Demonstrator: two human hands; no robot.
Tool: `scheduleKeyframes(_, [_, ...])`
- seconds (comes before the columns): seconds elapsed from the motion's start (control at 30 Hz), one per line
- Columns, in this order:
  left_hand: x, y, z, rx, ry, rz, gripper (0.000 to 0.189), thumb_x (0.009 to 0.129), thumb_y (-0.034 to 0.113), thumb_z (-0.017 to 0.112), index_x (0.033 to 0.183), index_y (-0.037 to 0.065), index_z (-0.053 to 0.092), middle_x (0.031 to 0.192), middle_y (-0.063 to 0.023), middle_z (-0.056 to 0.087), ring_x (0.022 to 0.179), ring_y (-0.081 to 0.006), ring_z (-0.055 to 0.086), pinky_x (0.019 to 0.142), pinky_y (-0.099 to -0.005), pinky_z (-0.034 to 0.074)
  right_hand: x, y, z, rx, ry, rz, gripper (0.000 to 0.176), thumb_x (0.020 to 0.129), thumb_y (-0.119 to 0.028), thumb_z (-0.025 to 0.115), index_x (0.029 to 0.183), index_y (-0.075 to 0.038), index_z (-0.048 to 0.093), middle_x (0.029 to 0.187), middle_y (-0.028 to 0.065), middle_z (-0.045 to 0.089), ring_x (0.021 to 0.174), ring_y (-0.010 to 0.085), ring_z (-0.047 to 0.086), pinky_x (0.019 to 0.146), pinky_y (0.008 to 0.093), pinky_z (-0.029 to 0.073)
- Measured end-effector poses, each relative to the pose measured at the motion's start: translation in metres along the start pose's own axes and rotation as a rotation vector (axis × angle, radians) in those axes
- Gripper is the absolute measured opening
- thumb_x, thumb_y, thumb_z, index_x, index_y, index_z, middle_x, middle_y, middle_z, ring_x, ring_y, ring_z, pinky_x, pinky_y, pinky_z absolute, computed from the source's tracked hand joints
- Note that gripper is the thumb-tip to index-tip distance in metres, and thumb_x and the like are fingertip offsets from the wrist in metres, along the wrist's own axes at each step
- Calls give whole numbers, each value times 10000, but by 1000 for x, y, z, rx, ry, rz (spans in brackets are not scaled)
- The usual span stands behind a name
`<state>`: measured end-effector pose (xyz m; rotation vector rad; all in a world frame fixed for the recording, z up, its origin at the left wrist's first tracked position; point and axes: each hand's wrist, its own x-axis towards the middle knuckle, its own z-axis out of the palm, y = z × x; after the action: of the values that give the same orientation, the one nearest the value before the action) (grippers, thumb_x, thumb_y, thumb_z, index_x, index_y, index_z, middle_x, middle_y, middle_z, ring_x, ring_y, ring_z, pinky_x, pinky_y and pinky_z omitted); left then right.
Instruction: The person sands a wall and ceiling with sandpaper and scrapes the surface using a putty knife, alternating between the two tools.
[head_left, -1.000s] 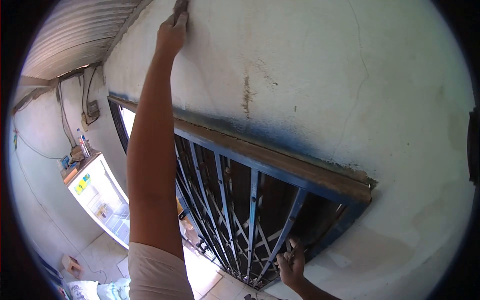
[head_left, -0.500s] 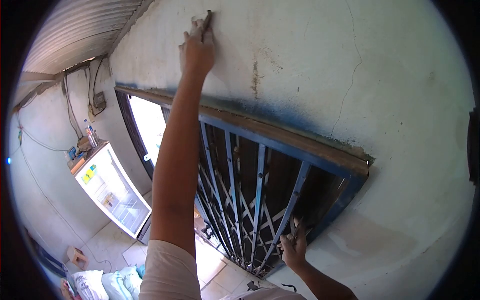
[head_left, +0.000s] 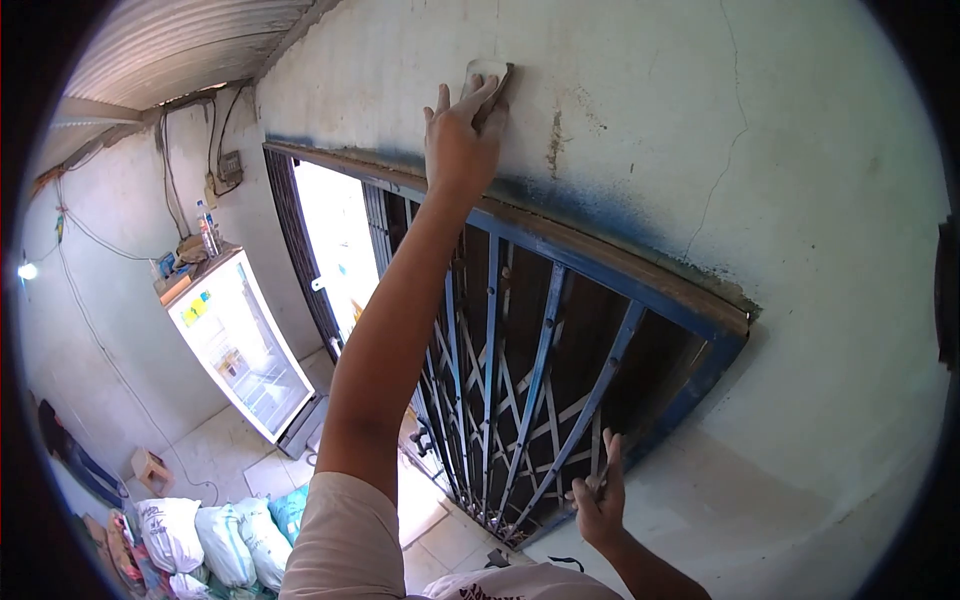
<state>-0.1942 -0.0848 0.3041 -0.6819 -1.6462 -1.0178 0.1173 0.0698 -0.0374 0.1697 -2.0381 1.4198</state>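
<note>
My left hand [head_left: 465, 140] is raised on an outstretched arm against the pale plastered wall [head_left: 640, 110]. Its fingers press a flat scraper [head_left: 487, 69], dark along one edge, to the wall above the gate frame. Lower down, my right hand [head_left: 599, 508] is held in front of the blue folding metal gate [head_left: 550, 320]. Its fingers are closed round a small thin tool whose kind I cannot make out, with one finger pointing upward. A brown ledge with a blue frame [head_left: 640, 285] runs along the gate's top. Blue paint stains and a crack mark the wall.
At the left, a glass-door fridge [head_left: 245, 345] carries bottles and other items. Several filled sacks [head_left: 225, 545] lie on the tiled floor near a small wooden stool [head_left: 152, 470]. Cables hang on the far wall below a corrugated roof [head_left: 190, 50]. A person's legs [head_left: 85, 465] show at far left.
My left hand has moved right and down along the wall with the scraper, whose flat face now shows. My right hand stays near the gate, turned slightly. The view has shifted left.
</note>
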Motion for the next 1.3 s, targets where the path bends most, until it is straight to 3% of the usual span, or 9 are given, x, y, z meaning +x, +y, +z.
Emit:
scheduleKeyframes(0.13, [-3,0,4,-287,8,94,362,934,123,597,1292,107,646,1369,-166,570,1389,-396,396,1188,-481,263,-11,-18,-33,103,-80,23,774,941,-61,559,1547,60,94,1469,301,435,640,22,499,598,191,463])
scheduleKeyframes(0.17, [-3,4,4,-301,9,105,352,944,120,591,1291,88,642,1371,-166,572,1383,-366,414,1170,-449,301,-11,-12,-35,73,-36,-45,768,942,-68,558,1546,58,101,1358,286,557,525,-20,413,542,178,436])
scheduleKeyframes(0.23, [-5,19,5,-336,11,131,336,964,116,577,1289,50,635,1373,-165,576,1372,-305,449,1132,-384,378,-8,-15,-45,102,-31,-74,771,944,-76,566,1549,49,105,1335,283,576,529,-3,433,544,187,443])
scheduleKeyframes(0.4, [-16,53,18,-241,66,210,354,974,103,547,1315,33,608,1391,-201,545,1370,-386,428,1127,-427,374,-11,-18,-70,78,-36,-137,777,956,-124,581,1555,25,110,1204,260,657,498,26,463,534,204,468])
scheduleKeyframes(0.5, [-34,69,20,-159,62,224,361,978,105,535,1325,21,594,1408,-210,526,1364,-424,423,1114,-445,383,-27,-26,-91,127,-134,136,798,945,-142,604,1542,54,113,1341,279,560,743,99,612,733,267,530])
scheduleKeyframes(0.6, [-54,83,18,-142,22,229,360,984,120,532,1324,20,594,1420,-197,519,1369,-427,413,1111,-448,385,-34,-14,-97,85,-77,18,767,977,-209,588,1532,50,128,1111,232,680,580,79,585,589,252,558])
scheduleKeyframes(0.83, [-67,100,2,-87,-120,173,370,1011,148,504,1350,15,572,1430,-189,518,1407,-384,370,1153,-449,338,-39,-22,-138,230,54,-16,758,929,-145,625,1541,-42,191,964,206,695,525,118,590,587,299,563])
scheduleKeyframes(1.13, [-75,89,9,-55,-172,49,464,1031,162,474,1460,-6,420,1542,-206,364,1464,-346,266,1202,-432,240,-25,-30,-202,231,127,63,785,900,-323,710,1476,-13,275,882,199,680,537,141,589,550,314,548])
scheduleKeyframes(1.3, [-29,77,25,-153,-23,60,449,1012,138,474,1432,-22,454,1519,-255,365,1434,-428,296,1183,-439,272,-24,-31,-203,279,101,56,747,890,-364,730,1434,-20,351,849,197,689,514,129,574,528,292,532])
